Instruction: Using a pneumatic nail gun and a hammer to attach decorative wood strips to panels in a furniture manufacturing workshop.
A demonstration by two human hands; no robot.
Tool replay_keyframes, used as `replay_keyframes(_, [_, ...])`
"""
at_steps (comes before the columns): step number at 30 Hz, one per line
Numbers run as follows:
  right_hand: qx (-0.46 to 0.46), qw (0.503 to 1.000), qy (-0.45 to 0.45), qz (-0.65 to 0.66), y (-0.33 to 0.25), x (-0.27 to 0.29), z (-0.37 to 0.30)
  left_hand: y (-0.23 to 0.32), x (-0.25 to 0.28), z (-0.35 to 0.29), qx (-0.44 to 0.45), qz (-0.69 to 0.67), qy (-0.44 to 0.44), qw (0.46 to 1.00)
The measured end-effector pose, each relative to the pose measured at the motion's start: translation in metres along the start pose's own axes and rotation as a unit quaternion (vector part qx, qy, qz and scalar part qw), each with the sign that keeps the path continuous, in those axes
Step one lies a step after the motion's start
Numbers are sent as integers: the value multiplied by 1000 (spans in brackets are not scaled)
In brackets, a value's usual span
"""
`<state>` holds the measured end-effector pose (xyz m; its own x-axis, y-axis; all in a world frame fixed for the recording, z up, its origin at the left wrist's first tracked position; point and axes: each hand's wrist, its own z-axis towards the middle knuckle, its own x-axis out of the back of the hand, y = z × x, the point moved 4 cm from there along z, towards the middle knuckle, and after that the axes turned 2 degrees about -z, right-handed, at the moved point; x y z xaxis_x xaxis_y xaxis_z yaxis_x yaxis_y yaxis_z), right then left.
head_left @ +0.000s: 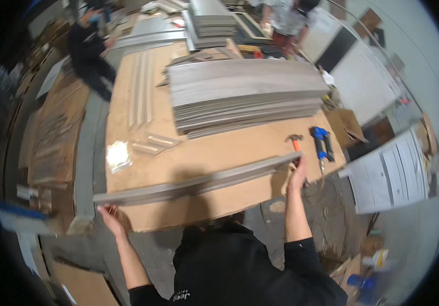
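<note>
A long, narrow grey wood-grain board [204,181] spans the near part of the work table [219,206], its right end farther from me than its left. Both my hands grip it, one at each end. My left hand [111,218] is closed at the left end, by the table's corner, with some fingers hidden under the board. At the other end my right hand [297,176] is wrapped round the board. Just beyond that hand lies a hammer [295,143] with an orange handle. A blue nail gun [322,143] with a hose fitting lies to its right.
A tall stack of grey panels [250,84] fills the table's far middle. Long thin strips [140,92], short pieces [153,145] and a shiny clear packet [118,156] lie at left. A cardboard box [346,126] stands off the right edge. Two people work farther back.
</note>
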<state>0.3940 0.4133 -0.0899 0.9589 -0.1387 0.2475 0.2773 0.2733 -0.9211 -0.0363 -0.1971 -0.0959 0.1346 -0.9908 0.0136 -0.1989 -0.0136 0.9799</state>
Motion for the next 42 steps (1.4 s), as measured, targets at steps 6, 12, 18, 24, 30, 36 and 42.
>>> replay_keyframes(6, [-268,939,-183,116,38,3,9,-18,-23,-7,45,-34,-110,992])
replay_keyframes(12, [-124,934,-336,-2,22,-45,59,69,21,-81,162,-3,-126,979])
replay_keyframes(18, [117,858,-317,-388,-99,-94,40,112,83,-169,113,-150,-219,958])
replay_keyframes(24, [211,799,-483,-289,-160,-222,-22,163,129,-308,-6,-175,-107,979])
replay_keyframes(30, [247,719,-614,-213,-187,-266,-113,184,152,-436,-32,-184,-22,982])
replay_keyframes(36, [251,648,-705,-142,-220,-267,-206,159,178,-530,-84,-186,71,976])
replay_keyframes(42, [235,588,-769,-87,-246,-225,-301,132,222,-620,-115,-227,149,955])
